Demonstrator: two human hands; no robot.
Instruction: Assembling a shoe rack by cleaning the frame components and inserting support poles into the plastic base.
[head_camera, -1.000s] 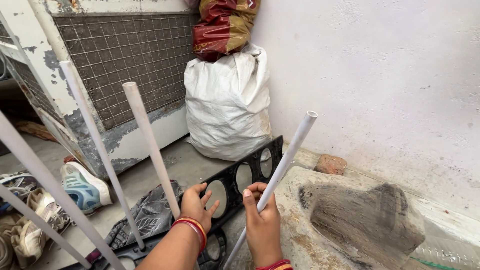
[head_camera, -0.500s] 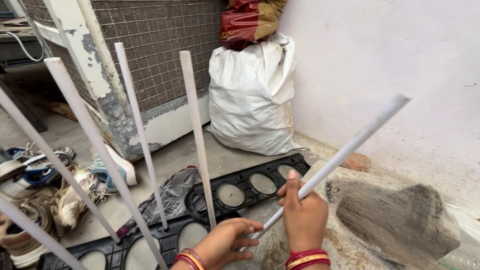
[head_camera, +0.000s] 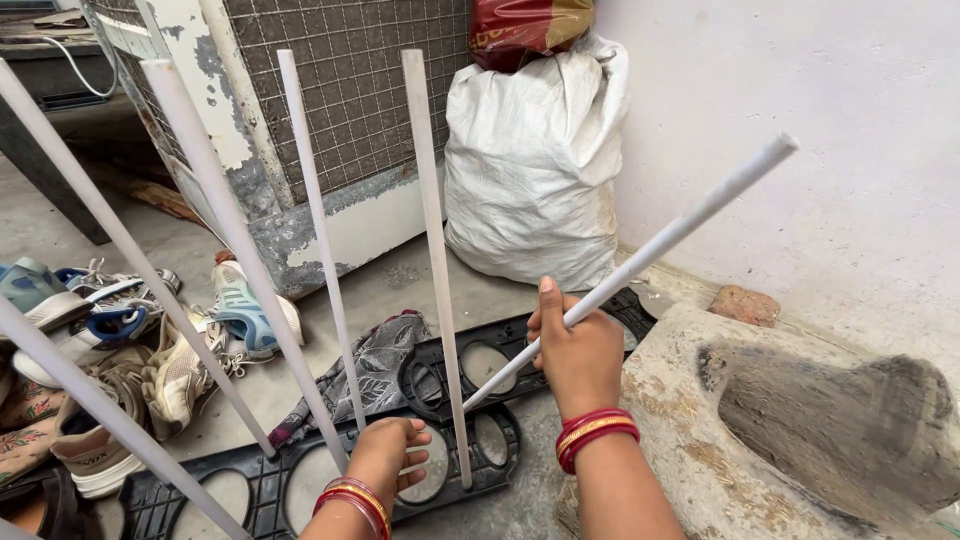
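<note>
A black plastic frame (head_camera: 455, 385) with round holes lies on the concrete floor. Several white tubes stand in it, among them one upright tube (head_camera: 432, 240) at the middle. My right hand (head_camera: 575, 350) is closed around another white tube (head_camera: 660, 245), which leans far to the right with its lower end at the frame. My left hand (head_camera: 385, 460) rests on the frame near the base of the standing tubes, fingers curled on its edge. Both wrists carry red and gold bangles.
A full white sack (head_camera: 530, 160) with a red bag on top leans in the corner. An old mesh-sided metal box (head_camera: 300, 110) stands behind. Shoes (head_camera: 120, 320) and a cloth (head_camera: 370, 370) lie at left. A rough stone slab (head_camera: 800, 430) is at right.
The view has shifted left and closer. My right hand has tipped its tube further to the right. My left hand has slid along the frame toward the tube bases.
</note>
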